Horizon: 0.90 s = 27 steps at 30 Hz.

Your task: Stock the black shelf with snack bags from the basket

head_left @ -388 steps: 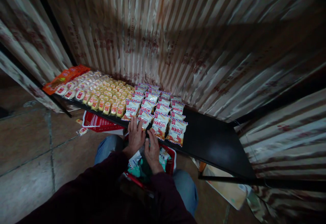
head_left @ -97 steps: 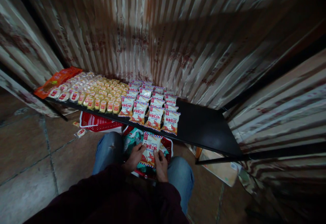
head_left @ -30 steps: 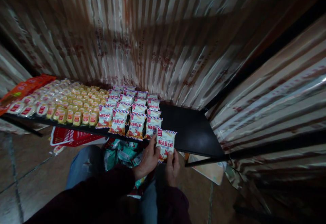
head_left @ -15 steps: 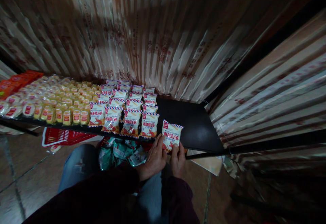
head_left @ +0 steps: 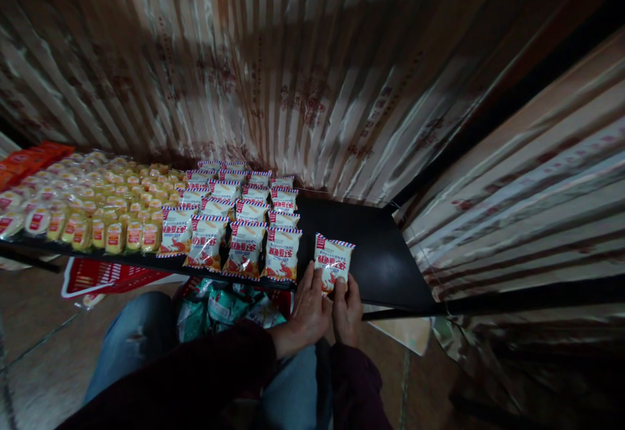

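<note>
A small white snack bag (head_left: 334, 258) with red lettering and a striped top edge is between my two hands, over the front part of a black shelf (head_left: 371, 260). My left hand (head_left: 308, 313) grips its lower left side. The thumb of my right hand (head_left: 346, 309) presses on its lower right front. Whether the bag's bottom rests on the shelf is hidden by my fingers. Just left of it, several matching snack bags (head_left: 282, 254) stand in rows, face towards me.
Farther left on the shelf are many small wrapped yellow cakes (head_left: 114, 238), white-wrapped pieces (head_left: 36, 221) and orange packets (head_left: 24, 161). Below the front edge are a red basket (head_left: 112, 277) and green packets (head_left: 227, 303). Pleated curtain material (head_left: 293, 78) hangs behind; dark rails cross at right.
My view has shifted, so the shelf appears lower and its goods farther left. Both hands keep hold of the snack bag, which has moved slightly farther in over the shelf.
</note>
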Each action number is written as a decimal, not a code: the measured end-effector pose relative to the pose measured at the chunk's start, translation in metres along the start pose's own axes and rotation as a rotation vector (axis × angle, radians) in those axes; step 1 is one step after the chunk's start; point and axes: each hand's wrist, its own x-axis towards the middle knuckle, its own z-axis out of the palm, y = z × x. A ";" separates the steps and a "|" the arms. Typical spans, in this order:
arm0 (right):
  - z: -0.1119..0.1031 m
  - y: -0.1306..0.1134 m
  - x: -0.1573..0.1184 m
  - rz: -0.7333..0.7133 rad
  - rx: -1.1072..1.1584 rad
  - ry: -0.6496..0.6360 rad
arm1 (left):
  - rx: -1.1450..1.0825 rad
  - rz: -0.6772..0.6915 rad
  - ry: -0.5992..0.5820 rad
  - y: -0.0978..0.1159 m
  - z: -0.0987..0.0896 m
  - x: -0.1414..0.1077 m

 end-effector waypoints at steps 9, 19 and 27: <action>0.015 0.002 0.030 0.005 -0.021 -0.074 | 0.041 -0.063 0.001 0.010 -0.002 0.035; 0.026 0.004 0.053 -0.092 -0.092 -0.075 | -0.001 -0.102 0.051 0.002 0.007 0.061; 0.031 -0.002 0.075 -0.020 -0.051 -0.042 | -0.038 -0.234 0.161 0.004 0.029 0.094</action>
